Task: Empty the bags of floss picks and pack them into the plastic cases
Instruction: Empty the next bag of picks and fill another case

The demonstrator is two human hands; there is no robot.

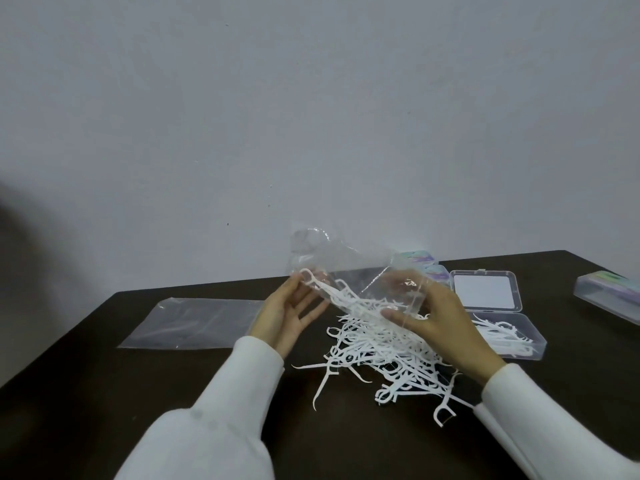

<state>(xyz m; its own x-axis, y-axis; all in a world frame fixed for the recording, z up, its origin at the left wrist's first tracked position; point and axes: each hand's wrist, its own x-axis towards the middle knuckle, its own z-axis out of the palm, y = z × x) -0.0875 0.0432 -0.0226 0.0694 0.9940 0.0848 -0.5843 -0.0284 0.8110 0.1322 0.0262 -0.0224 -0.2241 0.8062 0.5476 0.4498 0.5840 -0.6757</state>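
Dark bench (104,393) against a pale wall; both white-sleeved forearms reach in from the near edge; the left hand (287,317), palm up, fingers loosely spread, and the right hand (436,323), fingers curled, hold up a clear bag (346,268) spilling floss picks (377,355) mid-bench; an open case (498,320) sits toward the right edge.

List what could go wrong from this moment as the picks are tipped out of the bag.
1. A few picks still sit inside the clear bag, held up by the left hand and the right hand; they may snag in the film and stay behind.
2. The pile of floss picks spreads toward the near table edge; strays such as the one at could get swept off by a sleeve.
3. The open case stands beside the pile, so a nudge might spill it.
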